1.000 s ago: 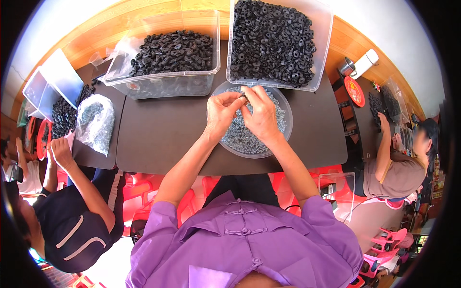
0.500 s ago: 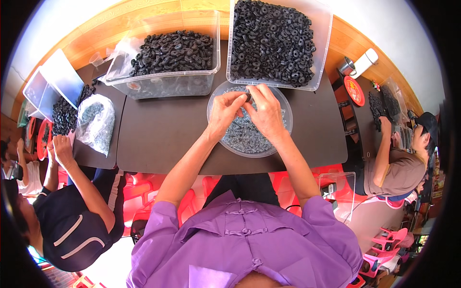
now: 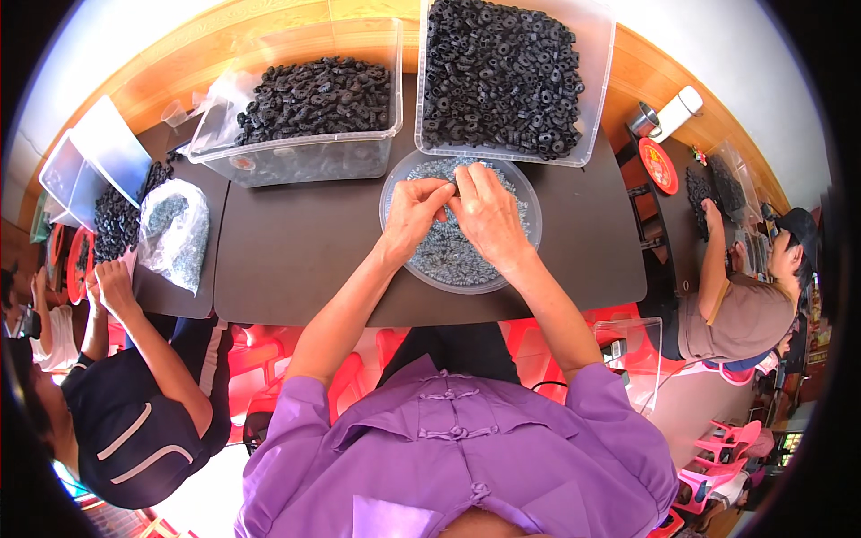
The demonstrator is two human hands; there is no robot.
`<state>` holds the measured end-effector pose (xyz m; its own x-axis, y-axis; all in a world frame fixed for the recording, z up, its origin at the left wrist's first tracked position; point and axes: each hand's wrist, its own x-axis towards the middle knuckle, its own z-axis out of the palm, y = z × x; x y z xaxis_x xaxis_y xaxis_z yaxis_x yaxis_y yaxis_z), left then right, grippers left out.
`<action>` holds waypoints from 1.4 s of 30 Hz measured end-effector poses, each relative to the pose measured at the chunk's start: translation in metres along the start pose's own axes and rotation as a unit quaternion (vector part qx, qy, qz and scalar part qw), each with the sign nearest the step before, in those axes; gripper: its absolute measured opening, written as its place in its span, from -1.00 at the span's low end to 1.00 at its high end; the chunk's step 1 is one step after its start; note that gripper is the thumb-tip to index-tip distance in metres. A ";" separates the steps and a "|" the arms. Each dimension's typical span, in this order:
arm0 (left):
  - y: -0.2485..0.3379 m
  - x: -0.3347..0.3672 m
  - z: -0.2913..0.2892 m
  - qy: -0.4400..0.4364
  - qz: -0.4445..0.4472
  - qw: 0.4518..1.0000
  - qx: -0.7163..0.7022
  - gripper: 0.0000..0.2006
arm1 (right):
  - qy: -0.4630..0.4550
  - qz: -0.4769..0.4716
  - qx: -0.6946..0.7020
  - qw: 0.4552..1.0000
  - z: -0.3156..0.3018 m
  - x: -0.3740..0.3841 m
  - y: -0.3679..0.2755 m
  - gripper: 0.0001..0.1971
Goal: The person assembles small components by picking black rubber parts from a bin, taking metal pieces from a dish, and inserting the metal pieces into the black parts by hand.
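Note:
My left hand (image 3: 415,212) and my right hand (image 3: 487,212) meet over a round clear tub (image 3: 535,215), fingertips pinched together. Small silvery-blue metal pieces (image 3: 457,254), too fine to name, cover the tub's bottom. Half a second ago a small black part showed between the fingertips; now the fingers mostly hide it. Both hands are closed. Just beyond them stands a clear bin (image 3: 588,148) full of black ring-like plastic parts (image 3: 502,76). Left of it, another clear bin (image 3: 296,161) holds a heap of black parts (image 3: 314,99).
The dark table (image 3: 296,260) curves around in front of me. On the left lie a plastic bag of small pieces (image 3: 177,242) and loose black parts (image 3: 117,220), beside a person at work (image 3: 134,394). Another person (image 3: 744,300) works at the right, near a red plate (image 3: 659,165) and a metal cup (image 3: 642,119).
My right fingers have curled and drawn in against the left fingertips, covering the small black part. The bins and tub appear slightly farther left as the view shifts.

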<state>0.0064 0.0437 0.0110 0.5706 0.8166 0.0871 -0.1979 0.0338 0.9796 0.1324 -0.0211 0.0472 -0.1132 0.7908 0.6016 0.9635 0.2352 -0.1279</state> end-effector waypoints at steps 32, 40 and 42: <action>0.131 0.029 -0.167 0.334 0.184 0.834 0.398 -0.49 | 0.239 0.199 0.170 0.935 -0.031 -0.078 0.028 -0.78; 0.112 0.038 -0.026 0.174 0.264 0.866 0.387 -0.88 | 0.273 0.228 0.133 0.925 -0.025 -0.099 0.030 -0.83; 0.107 0.044 -0.014 0.164 0.291 0.835 0.438 -0.88 | 0.270 0.222 0.117 0.930 -0.023 -0.101 0.033 -0.83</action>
